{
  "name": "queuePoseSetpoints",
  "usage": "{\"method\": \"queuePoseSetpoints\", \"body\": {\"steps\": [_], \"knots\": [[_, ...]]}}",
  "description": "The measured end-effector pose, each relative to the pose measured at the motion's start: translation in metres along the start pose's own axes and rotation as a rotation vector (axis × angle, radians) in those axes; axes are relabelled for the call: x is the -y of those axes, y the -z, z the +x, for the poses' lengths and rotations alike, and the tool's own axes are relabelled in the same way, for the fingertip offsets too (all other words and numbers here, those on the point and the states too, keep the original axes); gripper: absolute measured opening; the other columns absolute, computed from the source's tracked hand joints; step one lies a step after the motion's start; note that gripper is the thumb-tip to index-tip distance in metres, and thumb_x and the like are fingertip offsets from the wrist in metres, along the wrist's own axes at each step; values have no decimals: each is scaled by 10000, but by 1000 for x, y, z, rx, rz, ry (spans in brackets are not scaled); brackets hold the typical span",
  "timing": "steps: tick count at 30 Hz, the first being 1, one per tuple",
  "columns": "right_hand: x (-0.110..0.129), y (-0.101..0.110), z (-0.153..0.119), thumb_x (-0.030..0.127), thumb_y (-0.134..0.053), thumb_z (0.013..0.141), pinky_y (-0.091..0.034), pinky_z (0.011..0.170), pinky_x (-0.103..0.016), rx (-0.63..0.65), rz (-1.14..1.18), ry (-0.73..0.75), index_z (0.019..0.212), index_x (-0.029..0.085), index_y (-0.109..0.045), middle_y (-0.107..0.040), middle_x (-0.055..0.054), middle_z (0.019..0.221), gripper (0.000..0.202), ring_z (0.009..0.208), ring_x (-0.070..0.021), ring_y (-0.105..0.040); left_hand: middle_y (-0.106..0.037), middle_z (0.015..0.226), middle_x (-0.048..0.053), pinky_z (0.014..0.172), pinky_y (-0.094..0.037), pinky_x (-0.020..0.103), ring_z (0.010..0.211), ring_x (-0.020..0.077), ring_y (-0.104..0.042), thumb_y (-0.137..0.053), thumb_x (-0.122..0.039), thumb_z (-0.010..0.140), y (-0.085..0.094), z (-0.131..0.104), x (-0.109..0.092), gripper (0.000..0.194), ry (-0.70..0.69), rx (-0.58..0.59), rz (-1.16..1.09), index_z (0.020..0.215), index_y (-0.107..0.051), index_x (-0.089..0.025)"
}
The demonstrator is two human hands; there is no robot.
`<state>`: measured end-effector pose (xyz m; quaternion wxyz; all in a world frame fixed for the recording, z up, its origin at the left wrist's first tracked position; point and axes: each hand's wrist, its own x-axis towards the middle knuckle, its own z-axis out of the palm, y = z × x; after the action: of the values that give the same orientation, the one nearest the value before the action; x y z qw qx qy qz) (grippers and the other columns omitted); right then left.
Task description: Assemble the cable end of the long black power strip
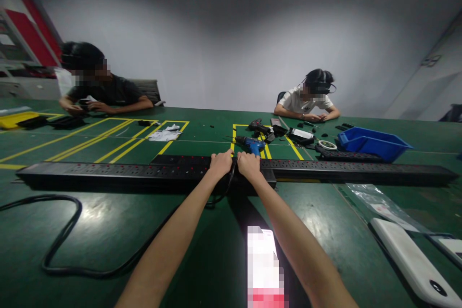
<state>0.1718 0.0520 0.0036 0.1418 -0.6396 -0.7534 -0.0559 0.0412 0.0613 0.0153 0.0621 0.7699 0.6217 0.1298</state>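
My left hand [221, 163] and my right hand [248, 164] are close together, both with curled fingers, over long black power strips [119, 171]. Whatever they grip is hidden by the fingers. Between the hands a black cable [231, 179] comes down, bends under the left forearm and loops across the table on the left. A second stretch of black power strip [346, 168] reaches far to the right. Just beyond the right hand lies a blue power drill [252, 144].
Two people sit across the green table [202, 130]. A blue bin [371, 143], another drill [260, 128] and a tape roll [327, 145] lie at the back right. A lit phone [263, 264] lies between my forearms; a white elongated device [411, 260] sits front right.
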Motion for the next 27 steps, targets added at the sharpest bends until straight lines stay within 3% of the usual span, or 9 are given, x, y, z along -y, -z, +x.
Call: {"method": "queuePoseSetpoints", "body": {"steps": [4, 7, 13, 22, 27], "knots": [[-8, -5, 8, 350, -247, 1013, -362, 919, -455, 54, 99, -46, 1044, 166, -655, -692, -150, 1060, 449, 1046, -303, -606, -691, 1133, 105, 997, -333, 460, 1118, 287, -578, -290, -177, 961, -3, -5, 0, 399, 3, -169, -24, 1195, -610, -223], [-16, -3, 14, 351, -313, 999, -381, 919, -383, 76, 296, -49, 1061, 209, -659, -707, -79, 1078, 379, 1056, -248, -612, -679, 1150, 86, 1043, -304, 427, 1136, 259, -552, -333, -168, 946, -2, -12, 2, 369, -21, -251, -52, 1108, -656, -237], [-28, 6, 14, 397, -431, 967, -395, 923, -270, 107, 613, 21, 1073, 284, -679, -689, 37, 1175, 292, 1105, -170, -594, -669, 1171, 63, 1031, -350, 414, 1135, 255, -543, -410, -216, 924, 2, -22, 10, 317, -80, -186, -75, 1108, -665, -252], [-25, 4, 11, 655, -532, 861, -404, 935, -303, 109, 588, 11, 1023, 278, -715, -716, -4, 1087, 450, 1059, -210, -622, -668, 1180, 88, 1049, -366, 408, 1146, 252, -551, -364, -147, 905, 2, -21, 11, 381, -105, -177, -65, 1126, -670, -201], [-25, -1, 28, 594, -687, 760, -458, 855, -302, 182, 650, -97, 1035, 235, -719, -726, -32, 993, 453, 952, -216, -649, -643, 1247, 80, 1070, -369, 396, 1182, 243, -539, -366, -158, 908, 2, -24, 14, 406, -104, -142, -75, 1203, -641, -204]]}}
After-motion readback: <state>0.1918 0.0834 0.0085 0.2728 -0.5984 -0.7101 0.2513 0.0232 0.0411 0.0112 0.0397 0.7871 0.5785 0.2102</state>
